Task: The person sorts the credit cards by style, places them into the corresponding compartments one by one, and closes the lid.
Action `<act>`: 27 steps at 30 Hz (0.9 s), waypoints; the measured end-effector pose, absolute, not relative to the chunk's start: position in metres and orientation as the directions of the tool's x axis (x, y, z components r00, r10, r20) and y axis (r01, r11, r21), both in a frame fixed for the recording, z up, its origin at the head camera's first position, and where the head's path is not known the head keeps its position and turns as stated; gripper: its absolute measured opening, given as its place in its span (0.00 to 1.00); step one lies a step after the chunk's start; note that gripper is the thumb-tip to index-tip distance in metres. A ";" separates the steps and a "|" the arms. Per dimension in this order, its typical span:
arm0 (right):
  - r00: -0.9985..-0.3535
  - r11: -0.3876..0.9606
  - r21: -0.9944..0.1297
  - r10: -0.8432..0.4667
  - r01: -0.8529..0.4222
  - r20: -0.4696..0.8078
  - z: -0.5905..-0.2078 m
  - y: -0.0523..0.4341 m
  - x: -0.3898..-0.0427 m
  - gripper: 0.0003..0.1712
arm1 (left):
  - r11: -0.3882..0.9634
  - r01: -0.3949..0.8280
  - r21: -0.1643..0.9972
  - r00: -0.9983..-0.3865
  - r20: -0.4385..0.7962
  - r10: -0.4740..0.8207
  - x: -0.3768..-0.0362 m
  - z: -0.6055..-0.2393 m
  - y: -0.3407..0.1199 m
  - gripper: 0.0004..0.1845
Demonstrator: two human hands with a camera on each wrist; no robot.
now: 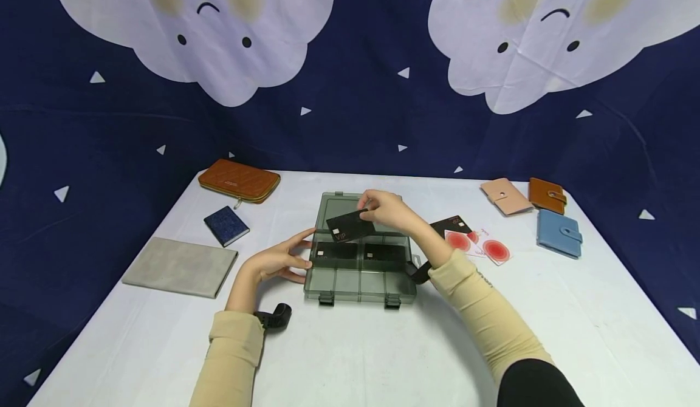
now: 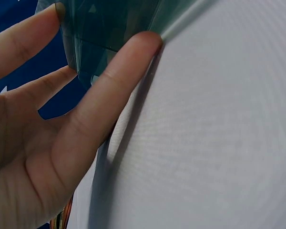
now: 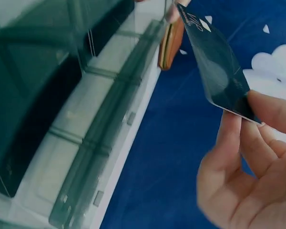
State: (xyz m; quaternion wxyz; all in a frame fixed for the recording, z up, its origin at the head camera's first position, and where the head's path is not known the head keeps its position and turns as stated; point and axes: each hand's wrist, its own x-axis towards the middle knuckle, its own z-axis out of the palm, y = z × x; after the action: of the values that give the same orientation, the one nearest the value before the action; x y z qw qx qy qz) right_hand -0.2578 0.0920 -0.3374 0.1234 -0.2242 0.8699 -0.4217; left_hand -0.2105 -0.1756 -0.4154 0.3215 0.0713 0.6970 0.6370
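While the black card (image 1: pixel 350 226) hung above the back compartments of the smoky plastic organiser box (image 1: pixel 358 285), its long axis ran roughly left to right, tilted up toward the right, and it was pinched at its right end between thumb and fingertips of the right hand (image 1: pixel 387 209). The card lay directly under that hand, the nearer of the two; the right forearm reached in from the near right, wrist bent over the box. Two more black cards (image 1: pixel 358 252) lay flat in the middle compartments below. The left hand (image 1: pixel 279 260) rested with straight fingers (image 2: pixel 109 90) against the box's left wall, gripping nothing. Outward on the white table (image 1: pixel 547 322) lay red-spotted cards (image 1: pixel 481 246), a blue wallet (image 1: pixel 559 232) and a grey pouch (image 1: pixel 179 266)
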 end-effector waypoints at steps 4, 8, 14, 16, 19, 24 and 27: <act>-0.864 0.572 -0.791 -0.490 -0.217 -0.117 -0.342 0.084 -0.256 0.06 | 0.181 -0.311 0.933 -0.784 -0.360 0.506 -0.211 -0.415 -0.176 0.46; -0.847 0.602 -0.776 -0.499 -0.186 -0.184 -0.346 0.077 -0.255 0.06 | 0.184 -0.310 0.933 -0.785 -0.361 0.504 -0.210 -0.415 -0.176 0.46; -0.806 0.658 -0.712 -0.547 -0.247 -0.226 -0.353 0.071 -0.253 0.09 | 0.188 -0.306 0.933 -0.781 -0.359 0.511 -0.210 -0.415 -0.176 0.46; -0.788 0.678 -0.684 -0.563 -0.269 -0.248 -0.355 0.070 -0.252 0.12 | 0.189 -0.306 0.933 -0.779 -0.359 0.514 -0.211 -0.415 -0.176 0.46; -0.762 0.709 -0.644 -0.577 -0.288 -0.294 -0.356 0.069 -0.249 0.18 | 0.187 -0.306 0.934 -0.779 -0.358 0.515 -0.211 -0.415 -0.176 0.46; -0.730 0.755 -0.589 -0.571 -0.288 -0.375 -0.357 0.068 -0.247 0.20 | 0.185 -0.306 0.934 -0.782 -0.357 0.511 -0.211 -0.416 -0.175 0.46; -0.715 0.764 -0.585 -0.568 -0.272 -0.408 -0.359 0.068 -0.248 0.21 | 0.186 -0.308 0.933 -0.783 -0.359 0.508 -0.211 -0.416 -0.175 0.46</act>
State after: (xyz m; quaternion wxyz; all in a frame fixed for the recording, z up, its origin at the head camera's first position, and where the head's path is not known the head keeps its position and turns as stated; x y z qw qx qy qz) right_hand -0.2478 0.0681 -0.3590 0.2951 -0.2356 0.8915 -0.2501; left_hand -0.2109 -0.1751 -0.4160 0.3216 0.0715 0.6997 0.6339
